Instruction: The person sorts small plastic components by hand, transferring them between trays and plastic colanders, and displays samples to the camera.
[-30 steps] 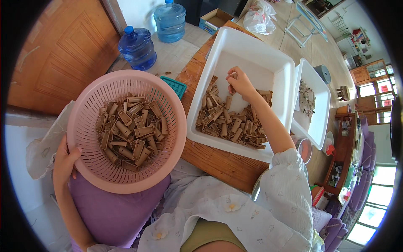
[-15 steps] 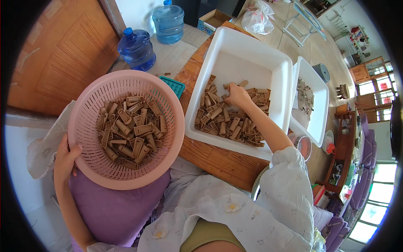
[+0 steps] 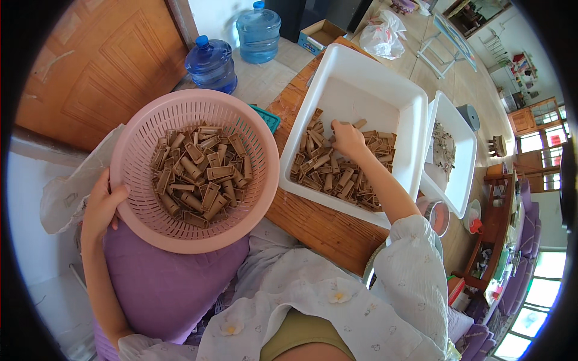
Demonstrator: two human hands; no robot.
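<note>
My left hand [image 3: 101,207] grips the rim of a pink perforated basket [image 3: 260,139] that rests on a purple cushion [image 3: 162,283] on my lap. The basket holds several brown plastic clip-like pieces [image 3: 201,174]. My right hand [image 3: 348,139] reaches into a large white tub [image 3: 367,75] on the wooden table [image 3: 307,225]. Its fingers are closed over the pile of the same brown pieces [image 3: 328,171] in the tub. Whether it holds one of them I cannot tell.
A second white tray [image 3: 460,174] with small grey parts stands right of the tub. Two blue water bottles [image 3: 212,63] stand on the floor by a wooden door [image 3: 102,66]. A teal lid [image 3: 268,118] lies behind the basket. A small jar [image 3: 438,215] sits near my right elbow.
My right hand came back from the tub's bare far part into the pile of brown pieces. The view shifted slightly; the basket stays held in my left hand.
</note>
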